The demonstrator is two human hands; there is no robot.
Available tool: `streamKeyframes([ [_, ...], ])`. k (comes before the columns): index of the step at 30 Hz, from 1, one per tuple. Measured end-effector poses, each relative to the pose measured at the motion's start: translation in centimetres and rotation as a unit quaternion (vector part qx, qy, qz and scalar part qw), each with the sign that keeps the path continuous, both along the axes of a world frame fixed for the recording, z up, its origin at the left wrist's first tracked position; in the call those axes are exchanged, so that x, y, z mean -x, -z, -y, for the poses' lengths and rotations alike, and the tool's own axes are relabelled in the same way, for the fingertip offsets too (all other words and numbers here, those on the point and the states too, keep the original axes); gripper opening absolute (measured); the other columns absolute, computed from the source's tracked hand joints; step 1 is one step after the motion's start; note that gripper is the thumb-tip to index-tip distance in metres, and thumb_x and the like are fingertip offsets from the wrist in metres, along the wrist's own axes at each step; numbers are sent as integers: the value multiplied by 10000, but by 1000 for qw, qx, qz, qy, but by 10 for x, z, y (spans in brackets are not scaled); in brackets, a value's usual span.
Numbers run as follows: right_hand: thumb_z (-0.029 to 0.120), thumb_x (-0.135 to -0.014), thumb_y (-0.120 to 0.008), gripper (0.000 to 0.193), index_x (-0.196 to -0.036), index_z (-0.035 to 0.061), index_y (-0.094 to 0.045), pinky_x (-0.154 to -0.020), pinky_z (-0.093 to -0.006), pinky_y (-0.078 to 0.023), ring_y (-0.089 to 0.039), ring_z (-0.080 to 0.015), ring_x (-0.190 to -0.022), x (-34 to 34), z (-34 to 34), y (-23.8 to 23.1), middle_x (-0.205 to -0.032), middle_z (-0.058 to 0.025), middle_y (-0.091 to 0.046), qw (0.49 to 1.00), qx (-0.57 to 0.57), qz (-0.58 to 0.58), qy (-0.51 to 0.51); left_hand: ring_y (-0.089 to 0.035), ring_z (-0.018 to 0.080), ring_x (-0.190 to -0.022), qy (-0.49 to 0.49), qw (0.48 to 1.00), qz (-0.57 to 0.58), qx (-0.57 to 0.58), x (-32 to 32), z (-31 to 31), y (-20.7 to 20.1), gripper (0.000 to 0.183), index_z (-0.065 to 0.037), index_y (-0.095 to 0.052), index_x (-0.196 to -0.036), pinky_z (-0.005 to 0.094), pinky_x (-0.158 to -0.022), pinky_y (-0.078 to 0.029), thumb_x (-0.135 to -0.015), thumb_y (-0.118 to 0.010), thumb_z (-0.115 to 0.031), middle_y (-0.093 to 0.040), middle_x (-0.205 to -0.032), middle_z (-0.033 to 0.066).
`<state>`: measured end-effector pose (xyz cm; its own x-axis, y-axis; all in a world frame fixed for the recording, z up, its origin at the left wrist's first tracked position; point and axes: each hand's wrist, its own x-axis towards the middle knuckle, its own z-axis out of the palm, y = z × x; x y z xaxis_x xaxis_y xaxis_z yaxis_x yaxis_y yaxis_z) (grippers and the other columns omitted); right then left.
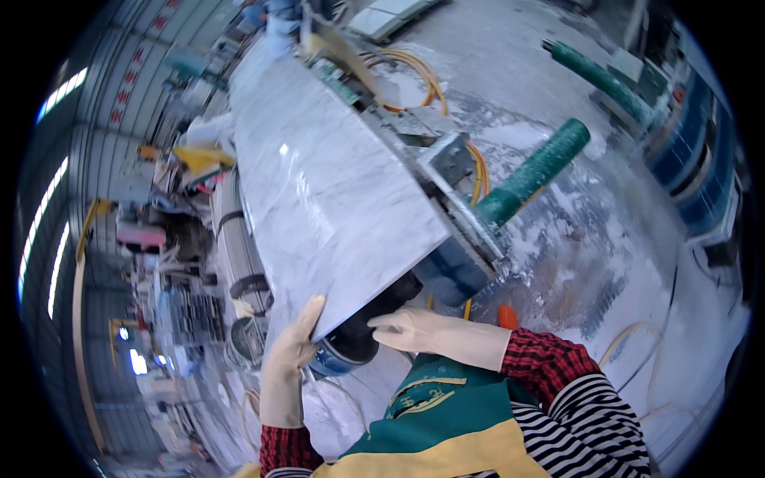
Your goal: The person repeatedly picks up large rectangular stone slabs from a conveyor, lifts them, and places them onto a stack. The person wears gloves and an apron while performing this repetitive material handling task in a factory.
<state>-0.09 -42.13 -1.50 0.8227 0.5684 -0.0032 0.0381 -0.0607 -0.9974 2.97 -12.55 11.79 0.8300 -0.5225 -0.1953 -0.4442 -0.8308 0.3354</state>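
A long white, grey-veined stone slab (319, 191) stretches away from me on a machine stand. At its near left corner, my left hand (293, 344) in a cream rubber glove grips the edge, one digit lying on the top face; the fingers beneath are partly hidden. My right hand (406, 331), gloved alike, is just beyond the slab's near edge with its fingers stretched to the left and nothing visible in them. Those fingertips are next to a black and blue round part (351, 346) under the slab; whether they touch it I cannot tell.
Right of the slab, a green roller (534, 175) juts out from the stand, and another green roller (598, 80) lies farther off by blue machinery (693, 159). Yellow hoses (430, 76) coil on the wet, whitish floor. Rolled grey material (239, 231) lies left.
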Motion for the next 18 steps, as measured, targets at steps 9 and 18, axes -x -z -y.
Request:
streamKeyframes([
  [9,477,-1022,-686,707,-1440,-82,-575,-1013,-383,-552,-742,-296,-1090,-6,-95,-33,-1218,-186,-746,963,82,-246,75,-655,364,-1253,-50,987,127,90,31,-5,20,477,-64,-623,-1385,413,-1050,-530,-919,-568,26,-670,-1370,193],
  [18,337,-1089,-596,524,-1300,-140,-550,-1011,-534,-584,-730,-447,-1055,14,-96,-64,-1127,-317,-721,920,-94,-233,300,-628,257,-1051,-33,896,400,192,88,-78,26,251,-42,-630,-1089,397,-983,-484,-854,-639,-130,-633,-1085,86],
])
